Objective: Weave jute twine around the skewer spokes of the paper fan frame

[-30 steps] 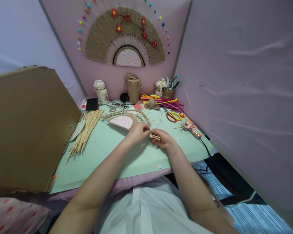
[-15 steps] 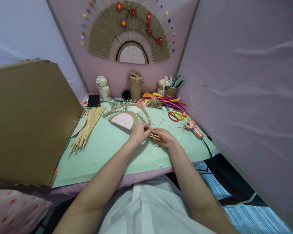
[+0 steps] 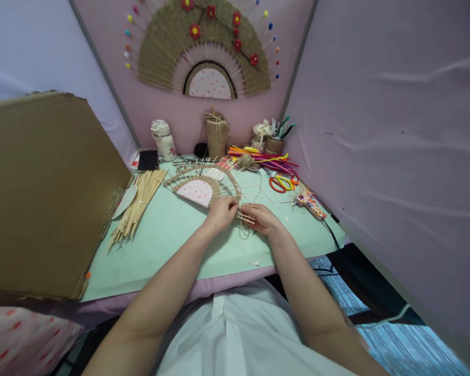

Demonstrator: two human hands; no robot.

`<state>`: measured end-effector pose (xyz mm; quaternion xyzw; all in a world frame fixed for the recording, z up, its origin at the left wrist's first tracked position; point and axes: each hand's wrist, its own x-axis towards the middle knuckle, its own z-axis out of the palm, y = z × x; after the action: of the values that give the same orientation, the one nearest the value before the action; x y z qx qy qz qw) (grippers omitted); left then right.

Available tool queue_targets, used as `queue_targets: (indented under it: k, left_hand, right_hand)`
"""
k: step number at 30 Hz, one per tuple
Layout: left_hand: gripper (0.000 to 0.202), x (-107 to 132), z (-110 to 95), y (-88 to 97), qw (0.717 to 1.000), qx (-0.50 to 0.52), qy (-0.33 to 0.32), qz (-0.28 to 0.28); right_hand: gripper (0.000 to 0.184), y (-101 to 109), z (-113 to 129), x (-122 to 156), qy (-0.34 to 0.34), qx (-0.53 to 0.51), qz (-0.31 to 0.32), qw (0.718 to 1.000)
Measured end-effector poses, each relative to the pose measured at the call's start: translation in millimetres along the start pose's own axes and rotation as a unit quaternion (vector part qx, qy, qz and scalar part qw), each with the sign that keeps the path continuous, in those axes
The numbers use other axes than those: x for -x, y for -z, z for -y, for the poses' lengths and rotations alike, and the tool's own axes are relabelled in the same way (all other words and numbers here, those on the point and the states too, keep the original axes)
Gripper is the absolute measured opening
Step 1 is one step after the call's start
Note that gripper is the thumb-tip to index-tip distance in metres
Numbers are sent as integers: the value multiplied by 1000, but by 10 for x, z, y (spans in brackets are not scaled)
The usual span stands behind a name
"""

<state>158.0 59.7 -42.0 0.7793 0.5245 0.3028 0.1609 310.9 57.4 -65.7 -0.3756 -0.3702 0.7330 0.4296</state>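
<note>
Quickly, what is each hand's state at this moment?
Left hand: closed, pinching the edge of the small fan.
Right hand: curled at its thin sticks; cannot tell if gripping.

head camera | at head height | faces forward, down | near tabletop (image 3: 162, 224)

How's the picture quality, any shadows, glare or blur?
Head view: dim, even light, with faint soft shadows on the mint tabletop; head view: pale sheen along creases in the right-hand wall cloth; head view: wide-angle stretching toward the edges; head view: thin sticks at the right hand look soft, contact with the fingers unclear.
</note>
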Motion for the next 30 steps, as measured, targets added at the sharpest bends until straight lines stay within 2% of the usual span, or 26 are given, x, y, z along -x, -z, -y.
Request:
queue_targets:
  k: [5, 8, 10, 11, 14, 15, 16, 18, 21, 30]
  left_hand:
    - [16, 22, 32, -42, 1000, -7, 5, 1]
    - [16, 42, 54, -93, 1000, -10, -3, 23]
    - [18, 52, 57, -132, 999, -13, -10, 39]
    - [18, 56, 57, -149, 999, -15, -11, 42]
    - [17, 59, 50, -183, 999, -17, -4, 43]
    - [17, 58, 48, -188, 999, -16, 2, 45]
    - [17, 58, 46, -190, 999, -15, 8, 48]
    - [18, 56, 44, -191, 998, -13, 16, 51]
    - [16, 53, 45, -197, 998, -15, 22, 49]
    - [16, 48, 61, -228, 999, -18, 19, 46]
  right_hand:
    - [23, 21, -23, 19, 15, 53, -44, 998]
    - [27, 102, -65, 44, 61, 156, -117, 979]
    - [29, 151, -85, 78, 119, 270, -169, 941]
    - [28, 163, -91, 98, 155, 334, -186, 911]
    - [18, 140, -102, 152, 261, 490, -228, 800]
    - [15, 117, -109, 163, 280, 519, -243, 770]
    - [13, 91, -120, 168, 288, 536, -252, 752]
    - [13, 44, -155, 165, 282, 550, -244, 747]
    - [13, 14, -217, 148, 267, 550, -212, 763]
    - [15, -5, -241, 153, 256, 564, -219, 754]
